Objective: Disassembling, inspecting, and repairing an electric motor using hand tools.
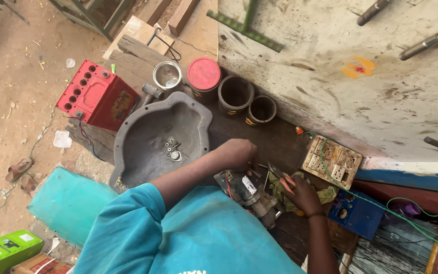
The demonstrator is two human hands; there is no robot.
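A small grey electric motor with red and black wires lies on a dark wooden bench, just in front of my teal shirt. My left hand is closed in a fist at the motor's far end and grips a part there; the fingers hide what it is. My right hand rests on a yellow-green rag to the right of the motor. It holds pliers whose jaws point toward my left hand.
A grey metal pan holding a few bolts and washers sits left of the hands. Behind it are a red battery, a steel cup, a red-lidded tin and two black cups. A socket board, blue box and green wire lie right.
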